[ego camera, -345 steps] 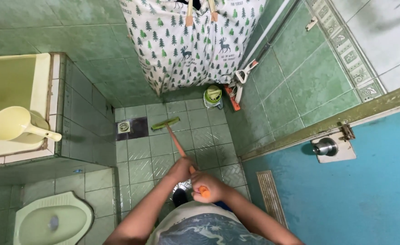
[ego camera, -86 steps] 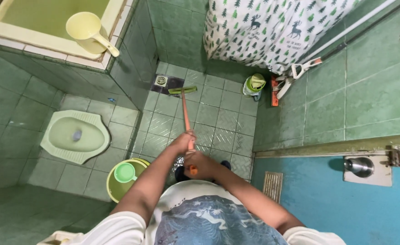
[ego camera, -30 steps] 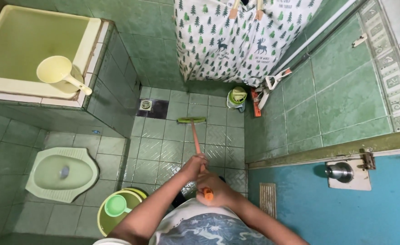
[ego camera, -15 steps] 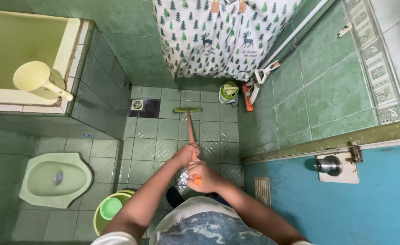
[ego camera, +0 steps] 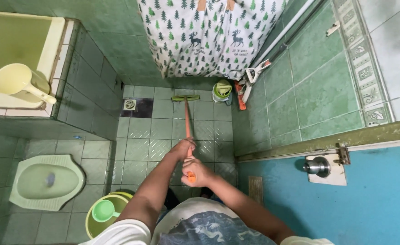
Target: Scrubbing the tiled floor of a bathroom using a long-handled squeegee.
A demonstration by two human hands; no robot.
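Observation:
I look down at a green tiled bathroom floor. Both my hands grip a long-handled floor brush with an orange handle. My left hand holds the handle higher along the shaft; my right hand is closed around its near end. The green brush head rests on the tiles far from me, close to the hanging fabric bag and just right of the dark floor drain tile.
A squat toilet lies at lower left, a yellow bucket with a green scoop beside it. A water basin with a cream scoop is upper left. A tree-patterned bag, a small green container, a leaning mop and the blue door bound the right.
The brush head has been pushed farther away toward the hanging bag, and my arms have stretched out with it. The view has shifted, moving the basin and toilet leftward.

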